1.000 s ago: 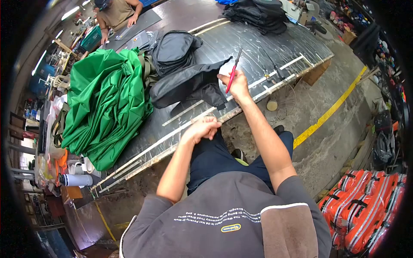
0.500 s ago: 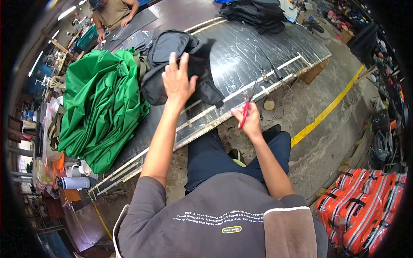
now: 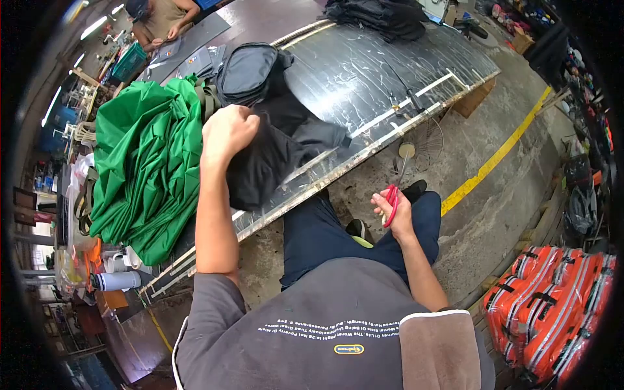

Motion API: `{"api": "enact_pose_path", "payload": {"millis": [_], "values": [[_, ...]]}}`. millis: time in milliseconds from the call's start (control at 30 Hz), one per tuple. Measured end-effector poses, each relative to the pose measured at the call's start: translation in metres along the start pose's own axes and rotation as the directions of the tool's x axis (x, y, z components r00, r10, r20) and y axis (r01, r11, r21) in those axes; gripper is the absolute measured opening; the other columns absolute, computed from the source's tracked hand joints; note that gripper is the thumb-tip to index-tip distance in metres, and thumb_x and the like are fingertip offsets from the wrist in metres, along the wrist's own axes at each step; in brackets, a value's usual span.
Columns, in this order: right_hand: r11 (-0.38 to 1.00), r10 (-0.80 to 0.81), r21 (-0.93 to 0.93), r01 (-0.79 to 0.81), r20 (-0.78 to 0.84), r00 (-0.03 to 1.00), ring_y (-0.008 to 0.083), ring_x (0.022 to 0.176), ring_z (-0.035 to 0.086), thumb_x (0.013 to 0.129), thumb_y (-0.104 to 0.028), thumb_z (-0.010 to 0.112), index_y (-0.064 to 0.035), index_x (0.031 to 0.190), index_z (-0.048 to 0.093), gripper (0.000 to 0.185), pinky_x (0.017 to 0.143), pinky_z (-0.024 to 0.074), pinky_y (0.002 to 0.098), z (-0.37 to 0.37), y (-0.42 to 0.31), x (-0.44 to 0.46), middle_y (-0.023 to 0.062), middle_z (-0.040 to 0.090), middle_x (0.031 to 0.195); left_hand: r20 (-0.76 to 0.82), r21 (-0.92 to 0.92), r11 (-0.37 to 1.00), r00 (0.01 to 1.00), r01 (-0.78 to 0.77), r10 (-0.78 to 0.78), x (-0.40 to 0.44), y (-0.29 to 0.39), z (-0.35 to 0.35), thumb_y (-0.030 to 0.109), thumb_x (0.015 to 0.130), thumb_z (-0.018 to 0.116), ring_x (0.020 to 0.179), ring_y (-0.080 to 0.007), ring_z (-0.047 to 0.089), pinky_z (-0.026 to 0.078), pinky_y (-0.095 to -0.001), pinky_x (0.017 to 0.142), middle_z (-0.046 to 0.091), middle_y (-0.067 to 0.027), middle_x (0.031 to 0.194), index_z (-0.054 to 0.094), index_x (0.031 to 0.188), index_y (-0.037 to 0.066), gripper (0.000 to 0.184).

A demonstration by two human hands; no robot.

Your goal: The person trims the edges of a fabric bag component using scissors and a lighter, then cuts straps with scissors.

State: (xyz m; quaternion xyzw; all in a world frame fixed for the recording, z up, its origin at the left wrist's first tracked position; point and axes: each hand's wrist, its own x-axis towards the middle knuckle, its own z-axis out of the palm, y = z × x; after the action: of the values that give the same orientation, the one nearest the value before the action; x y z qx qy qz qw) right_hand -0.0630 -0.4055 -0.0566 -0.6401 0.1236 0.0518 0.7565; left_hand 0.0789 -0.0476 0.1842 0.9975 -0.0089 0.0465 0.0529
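Observation:
In the head view, my left hand (image 3: 227, 134) is closed on the edge of a black bag (image 3: 276, 146), whose loose cloth spreads over the near edge of the table. A rounded, zipped compartment of the bag faces up beyond my knuckles. My fingertips are hidden. Off the table's front edge, my right hand (image 3: 398, 213) is wrapped around red-handled scissors (image 3: 392, 200), with the blades pointing away from me. A heap of green fabric (image 3: 146, 162) lies left of the bag.
The dark table (image 3: 351, 71) has a worn edge. Black bags (image 3: 377, 18) are piled at its far side. A co-worker (image 3: 166, 23) sits at far left. A white bottle (image 3: 117, 281) stands at left, a fan (image 3: 426, 146) below the table, orange bags (image 3: 552, 305) at lower right.
My left hand has gone from open fingers above the bag to a closed grip, moving left and nearer. The bag's cloth has shifted toward me. My right hand has lowered with the scissors.

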Motion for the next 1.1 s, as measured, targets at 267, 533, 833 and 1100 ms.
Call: {"api": "enact_pose_path", "payload": {"millis": [267,533,833,1100], "values": [[0.998,-0.01,-0.055,0.012,0.035,0.999,0.014,0.076,0.071,0.095,-0.022,0.08,0.001,0.108,0.064,0.031,0.063,0.0563,0.0261,0.016,-0.008,0.0,0.0103,0.074,0.091,0.188,0.07,0.984,0.967,0.162,-0.172,-0.045,-0.018,0.039,0.043,0.083,0.077,0.1,-0.0372,0.073,0.058,-0.0473,0.086,0.075,-0.0214,0.103,0.075,0.107,0.006,0.044],[0.99,0.108,-0.099,-0.1,0.073,0.992,0.0094,0.055,0.062,0.098,-0.032,0.077,-0.0029,0.103,0.067,0.031,0.052,0.0471,0.0227,0.02,-0.008,-0.003,0.0073,0.072,0.08,-0.344,-0.151,0.973,0.932,-0.176,0.116,-0.043,0.056,0.076,0.027,0.084,0.083,0.114,-0.0352,0.064,0.053,-0.0437,0.096,0.068,-0.0139,0.117,0.069,0.124,0.009,0.046],[0.991,0.11,-0.086,-0.103,0.084,0.99,0.01,0.059,0.063,0.096,-0.03,0.079,-0.002,0.101,0.067,0.031,0.053,0.0505,0.0247,0.009,-0.002,-0.014,0.0063,0.071,0.079,-0.261,-0.562,0.77,0.948,-0.303,0.182,0.005,0.077,0.145,0.023,0.088,0.078,0.119,-0.0348,0.066,0.051,-0.0434,0.102,0.071,-0.0155,0.131,0.071,0.13,0.006,0.046],[0.989,-0.144,-0.042,0.145,0.03,0.989,0.0087,0.066,0.064,0.09,-0.021,0.085,-0.0013,0.104,0.064,0.032,0.06,0.0516,0.0244,0.023,-0.015,-0.007,0.0024,0.068,0.078,0.065,-0.618,0.775,0.973,-0.133,0.22,0.001,0.079,0.161,0.024,0.088,0.078,0.069,-0.0162,0.065,0.051,-0.0371,0.067,0.068,-0.0115,0.07,0.072,0.088,0.001,0.023]]}}
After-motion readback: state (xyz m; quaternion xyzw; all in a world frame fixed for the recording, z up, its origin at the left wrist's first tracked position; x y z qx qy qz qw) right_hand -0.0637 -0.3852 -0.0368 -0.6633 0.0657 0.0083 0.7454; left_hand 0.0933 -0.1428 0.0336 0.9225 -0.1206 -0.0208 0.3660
